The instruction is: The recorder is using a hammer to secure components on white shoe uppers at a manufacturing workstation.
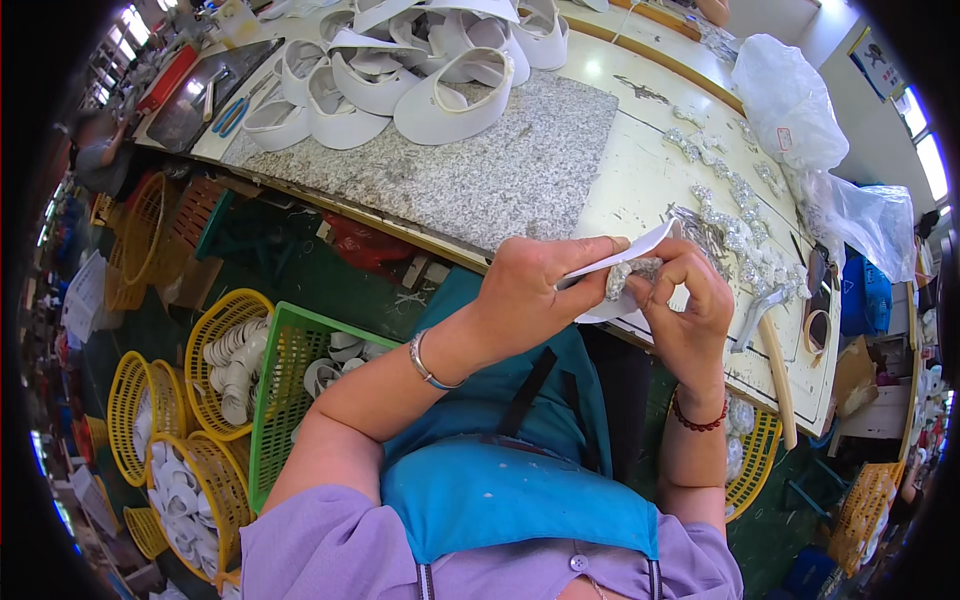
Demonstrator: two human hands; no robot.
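Worktable (635,185), beyond the grip; on it, forward and left of the grip, a speckled slab (540,165) bearing white visors (445,118). Left hand (530,285) pinches a white piece (645,243); right hand (690,300), thumb and forefinger nearly closed, grips a silvery ornament (622,276) between the hands.

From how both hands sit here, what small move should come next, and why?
Probably a light press of the silver glittery piece against the white piece: the left hand grips the white piece, while the right hand has thumb and finger on the silver one beside it.
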